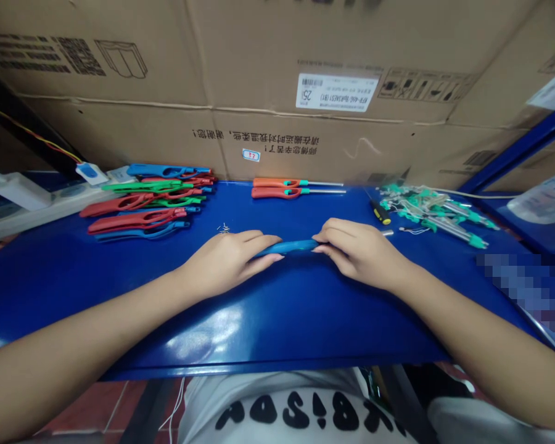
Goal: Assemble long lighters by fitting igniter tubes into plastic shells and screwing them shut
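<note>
Both hands hold a blue long-nosed gas lighter (298, 246) level above the blue tabletop. My left hand (226, 259) pinches its left end between thumb and fingers. At the other end, my right hand (358, 250) has its fingers closed round the lighter and covers that part. A short bit of metal tube (387, 233) shows just beyond the right hand. Past the hands lie two lighters side by side, an orange one (272, 183) and a red one (272, 193), with metal tubes pointing right.
Red, green and blue lighter casings (139, 219) are piled at left, beside a power strip (69, 200) with a plug. Small screws (223, 229) lie near the left hand. A screwdriver (380, 213) and green-tipped metal tubes (444, 216) lie at right. A cardboard box (259, 86) stands behind.
</note>
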Motion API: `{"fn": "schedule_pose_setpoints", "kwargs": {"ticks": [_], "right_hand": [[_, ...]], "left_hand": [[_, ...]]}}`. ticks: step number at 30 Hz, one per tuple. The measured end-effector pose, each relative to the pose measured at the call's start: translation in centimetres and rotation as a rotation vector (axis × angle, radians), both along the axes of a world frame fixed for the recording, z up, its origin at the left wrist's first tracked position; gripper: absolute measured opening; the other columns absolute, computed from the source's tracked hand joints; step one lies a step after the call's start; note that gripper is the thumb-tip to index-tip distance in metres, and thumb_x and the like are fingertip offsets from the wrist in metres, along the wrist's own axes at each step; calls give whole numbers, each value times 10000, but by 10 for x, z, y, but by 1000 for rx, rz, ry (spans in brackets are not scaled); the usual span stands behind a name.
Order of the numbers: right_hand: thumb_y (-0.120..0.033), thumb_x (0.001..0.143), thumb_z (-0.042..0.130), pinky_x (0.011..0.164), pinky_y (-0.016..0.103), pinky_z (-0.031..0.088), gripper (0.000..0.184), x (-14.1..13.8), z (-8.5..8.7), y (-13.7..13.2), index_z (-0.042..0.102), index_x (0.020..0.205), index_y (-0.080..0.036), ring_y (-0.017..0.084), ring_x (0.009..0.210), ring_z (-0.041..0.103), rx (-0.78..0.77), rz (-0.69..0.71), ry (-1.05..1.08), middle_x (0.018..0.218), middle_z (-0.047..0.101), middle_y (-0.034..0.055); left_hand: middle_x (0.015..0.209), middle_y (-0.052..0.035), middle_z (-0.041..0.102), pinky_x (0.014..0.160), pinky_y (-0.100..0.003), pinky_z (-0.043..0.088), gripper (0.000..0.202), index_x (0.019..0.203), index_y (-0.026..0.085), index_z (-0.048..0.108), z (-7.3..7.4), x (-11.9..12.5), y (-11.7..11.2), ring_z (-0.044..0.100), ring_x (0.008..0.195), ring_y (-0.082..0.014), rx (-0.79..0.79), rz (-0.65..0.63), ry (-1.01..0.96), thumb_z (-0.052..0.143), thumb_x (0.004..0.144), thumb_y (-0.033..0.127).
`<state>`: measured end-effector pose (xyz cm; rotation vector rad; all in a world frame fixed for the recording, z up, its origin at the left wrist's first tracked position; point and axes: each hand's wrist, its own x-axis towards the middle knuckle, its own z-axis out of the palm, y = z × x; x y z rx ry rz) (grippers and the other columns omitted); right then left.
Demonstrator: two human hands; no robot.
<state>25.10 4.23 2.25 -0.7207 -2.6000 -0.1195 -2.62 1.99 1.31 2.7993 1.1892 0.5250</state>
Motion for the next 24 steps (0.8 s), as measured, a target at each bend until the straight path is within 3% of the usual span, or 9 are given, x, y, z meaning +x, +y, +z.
{"fn": "schedule_pose_setpoints", "kwargs": {"ticks": [4, 7, 10, 13, 15, 20, 24], "right_hand": [[-227, 1030, 435, 634, 297, 468, 257, -11, -5, -10, 663, 950, -140, 190, 737, 588, 47, 49, -26, 828, 662, 87], [-278, 1035, 461, 691, 298, 492, 239, -13, -6, -11, 664, 985, -163, 190, 811, 635, 3, 49, -3, 899, 699, 84], [-382, 993, 555, 823, 353, 515, 257, -8, -2, -4, 643, 1131, -184, 238, 994, 650, -42, -34, -3, 1076, 709, 106], [-452, 916, 655, 915, 448, 493, 479, 3, 5, 6, 570, 1296, -173, 315, 1138, 600, -19, -144, -91, 1257, 650, 147], [-460, 882, 688, 904, 471, 483, 518, 13, 8, 13, 569, 1286, -159, 340, 1137, 593, -14, -207, -134, 1255, 642, 157], [-339, 937, 608, 873, 442, 446, 171, 30, 12, 25, 648, 1004, -187, 278, 946, 627, -63, -224, -192, 972, 700, 93], [-284, 974, 560, 937, 426, 424, 143, 26, 11, 26, 655, 999, -180, 248, 956, 624, -75, -96, -147, 976, 705, 88]], "left_hand": [[1085, -56, 726, 689, -298, 537, 405, 1288, 210, 621, 2, 9, -12, 724, 857, -208, 21, -8, 83, 414, 1046, 458], [1066, -40, 729, 664, -292, 524, 381, 1282, 219, 625, 4, 10, -14, 724, 836, -203, 39, -14, 116, 398, 1056, 425], [1085, -41, 732, 678, -291, 520, 389, 1280, 217, 627, 7, 7, -10, 725, 864, -203, 52, 12, 127, 389, 1058, 430], [1109, -36, 734, 688, -298, 515, 397, 1267, 223, 636, 8, 3, -5, 726, 882, -210, 58, 52, 147, 380, 1058, 445], [1120, -35, 733, 687, -297, 508, 392, 1258, 230, 639, 8, 1, -2, 726, 895, -215, 58, 82, 160, 384, 1056, 448], [1093, -51, 736, 668, -287, 489, 391, 1235, 219, 647, 7, -3, 3, 721, 858, -212, 48, 115, 159, 387, 1051, 446], [1107, -50, 729, 726, -308, 516, 377, 1232, 222, 644, 7, -2, 1, 721, 921, -227, -21, 96, 117, 389, 1052, 434]]}}
